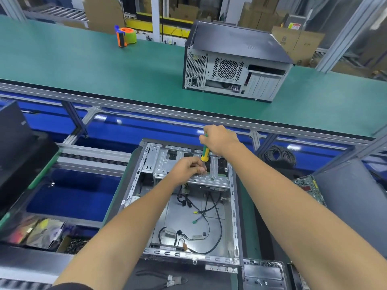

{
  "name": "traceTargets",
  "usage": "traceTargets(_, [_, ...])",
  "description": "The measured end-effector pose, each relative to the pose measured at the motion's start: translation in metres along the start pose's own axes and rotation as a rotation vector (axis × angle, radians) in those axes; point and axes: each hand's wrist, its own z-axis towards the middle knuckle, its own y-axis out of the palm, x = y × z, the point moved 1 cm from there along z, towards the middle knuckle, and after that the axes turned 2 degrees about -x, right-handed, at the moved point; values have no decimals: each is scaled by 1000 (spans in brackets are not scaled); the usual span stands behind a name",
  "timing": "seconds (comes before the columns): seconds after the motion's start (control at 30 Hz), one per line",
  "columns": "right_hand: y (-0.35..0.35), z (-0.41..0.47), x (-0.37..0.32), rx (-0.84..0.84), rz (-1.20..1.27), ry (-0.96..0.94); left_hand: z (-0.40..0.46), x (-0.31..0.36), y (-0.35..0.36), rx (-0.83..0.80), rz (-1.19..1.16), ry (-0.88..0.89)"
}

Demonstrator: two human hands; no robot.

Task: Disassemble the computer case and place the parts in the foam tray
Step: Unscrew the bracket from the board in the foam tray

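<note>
An open computer case point(235, 216) lies on its side in front of me, loose cables on its bare floor. At its far end sits a metal drive cage point(165, 164). My right hand point(217, 140) grips the top of a green and yellow screwdriver point(204, 154) held upright over the cage. My left hand point(188, 168) pinches the screwdriver's shaft low down, at the cage's top plate. The tip is hidden by my fingers. No foam tray is clearly in view.
A second, closed computer case point(236, 61) stands on the green conveyor belt point(104, 68) beyond, with an orange tape dispenser point(125, 36) at its far left. Pliers point(167, 280) lie near the front edge. A circuit board point(308, 187) and coiled cable point(278, 155) are right.
</note>
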Motion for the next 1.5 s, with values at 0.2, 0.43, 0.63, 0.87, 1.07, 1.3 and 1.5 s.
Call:
traceTargets(0.2, [-7,-3,-3,-86,0,68,-2,1,2,20,63,13])
traceTargets(0.43, [-12,-8,-17,-198,-98,-51,-3,0,-2,19,63,-11])
traceTargets(0.63, [-21,-11,-31,-462,-47,-287,-6,1,-2,49,127,-37])
traceTargets(0.87, [-18,-12,-31,-308,-252,-204,-7,4,-1,44,156,-38])
traceTargets(1.07, [-19,-12,-38,-386,-386,-279,-5,4,-3,26,311,-59])
traceTargets(1.3, [-17,-19,-24,-409,-103,-261,-6,10,-4,12,342,-60])
traceTargets(1.5, [-22,-15,-15,-322,-342,-246,-9,14,-5,-2,319,-44])
